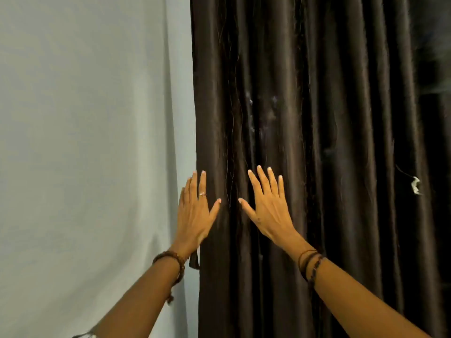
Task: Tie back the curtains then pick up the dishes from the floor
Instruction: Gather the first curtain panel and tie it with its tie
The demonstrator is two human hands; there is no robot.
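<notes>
Two bare hands are raised, backs toward the camera, in front of a dark brown curtain that hangs in vertical folds over the middle and right of the view. The left hand is spread at the curtain's left edge, partly over the pale wall; a ring is worn on one finger and a beaded bracelet at the wrist. The right hand is laid open over the folds further right, with dark cord bands at its wrist. Each grip is apart, fingers splayed, and nothing is clamped; whether the palms actually touch the cloth cannot be told. Curtain top and hem are cut off by the frame, so neither rail nor floor is seen. A small white scrap is seen on the fabric at the right, too blurred to identify, as are faint pale smudges higher up.
</notes>
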